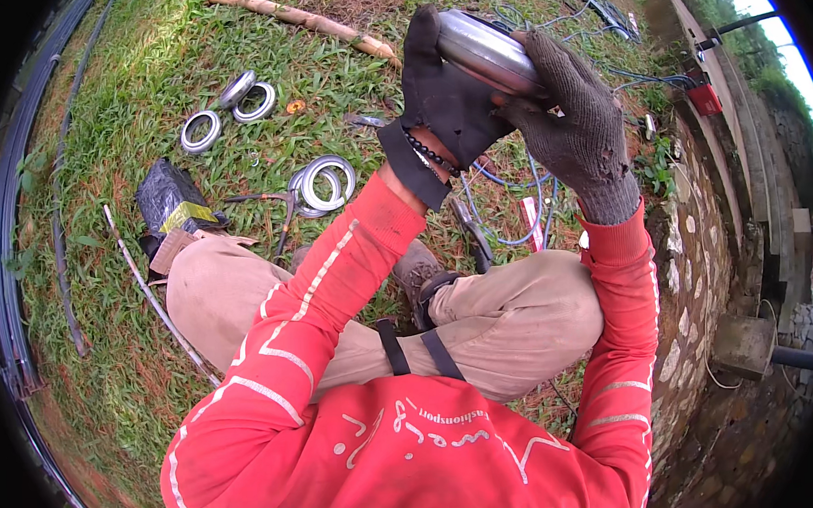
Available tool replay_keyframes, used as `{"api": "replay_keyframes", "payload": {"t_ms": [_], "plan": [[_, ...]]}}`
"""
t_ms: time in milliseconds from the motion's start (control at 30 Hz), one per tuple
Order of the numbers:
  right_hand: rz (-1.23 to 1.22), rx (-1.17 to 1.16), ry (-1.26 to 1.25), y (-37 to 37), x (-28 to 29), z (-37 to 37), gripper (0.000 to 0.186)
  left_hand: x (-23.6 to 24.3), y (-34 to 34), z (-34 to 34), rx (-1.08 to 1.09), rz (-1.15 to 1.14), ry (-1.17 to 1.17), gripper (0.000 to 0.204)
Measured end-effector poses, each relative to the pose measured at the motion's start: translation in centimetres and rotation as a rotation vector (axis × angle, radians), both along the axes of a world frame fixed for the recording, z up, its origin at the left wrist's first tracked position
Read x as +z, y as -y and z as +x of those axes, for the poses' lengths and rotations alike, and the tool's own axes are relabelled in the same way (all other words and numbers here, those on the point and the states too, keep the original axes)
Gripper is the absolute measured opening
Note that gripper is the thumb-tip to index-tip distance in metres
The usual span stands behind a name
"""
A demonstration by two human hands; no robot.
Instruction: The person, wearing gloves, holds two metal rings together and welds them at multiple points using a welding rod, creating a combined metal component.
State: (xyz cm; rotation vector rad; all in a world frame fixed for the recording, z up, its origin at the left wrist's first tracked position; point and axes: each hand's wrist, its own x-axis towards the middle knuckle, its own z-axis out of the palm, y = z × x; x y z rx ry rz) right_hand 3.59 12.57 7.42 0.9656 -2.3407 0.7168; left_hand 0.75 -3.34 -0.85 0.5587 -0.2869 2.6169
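Observation:
Raised in front of me, a shiny metal ring with a rounded rim is gripped between both hands. My left hand, in a black glove, closes on its left side. My right hand, in a worn grey-brown knit glove, has its fingers wrapped on the right side. Similar metal rings lie on the grass: one leaning against a flat one, a third beside them. Nearer my legs, more rings overlap next to a hammer.
I sit cross-legged on grass. A black plastic-wrapped bundle and a thin stick lie left; a dark hand tool and blue cable lie ahead. Long metal bars edge the far left. A stone wall and red box stand right.

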Motion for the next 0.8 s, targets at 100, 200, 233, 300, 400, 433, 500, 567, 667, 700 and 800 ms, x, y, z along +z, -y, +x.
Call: {"api": "replay_keyframes", "payload": {"t_ms": [100,200,233,300,400,433,500,567,667,700,800], "plan": [[0.051,-0.022,-0.038,-0.2,0.3,0.2,0.067,-0.5,0.0,-0.4,-0.026,-0.018,0.015,0.100],[0.137,-0.042,-0.120,-0.2,0.6,0.3,0.063,-1.1,0.0,-0.6,-0.115,0.081,-0.021,0.091],[0.171,-0.054,-0.136,-0.2,0.6,0.3,0.062,-1.1,0.0,-0.5,-0.079,0.002,0.008,0.081],[0.187,-0.056,-0.142,-0.1,0.7,0.3,0.067,-1.4,-0.1,-0.6,-0.107,0.057,-0.023,0.081],[0.208,-0.042,-0.163,-0.5,0.5,0.1,0.072,-1.5,-0.3,-0.4,-0.126,0.085,-0.040,0.081],[0.213,-0.027,-0.178,-0.6,0.5,0.1,0.072,-1.4,-0.4,-0.3,-0.117,0.057,-0.026,0.082],[0.227,-0.049,-0.159,-0.3,1.0,0.6,0.072,-1.8,-0.4,-0.6,-0.166,0.095,-0.017,0.089],[0.241,-0.069,-0.140,-0.3,1.2,0.7,0.072,-2.2,-0.4,-1.1,-0.215,0.132,-0.008,0.096],[0.235,-0.059,-0.159,-0.4,1.2,0.6,0.071,-2.4,0.0,-1.4,-0.193,0.109,-0.045,0.095],[0.237,-0.070,-0.149,-0.4,1.2,0.7,0.071,-2.4,0.2,-1.3,-0.173,0.058,-0.051,0.087],[0.239,-0.062,-0.180,-0.6,1.2,0.4,0.066,-2.1,0.7,-1.6,-0.185,0.008,-0.100,0.082]]}}
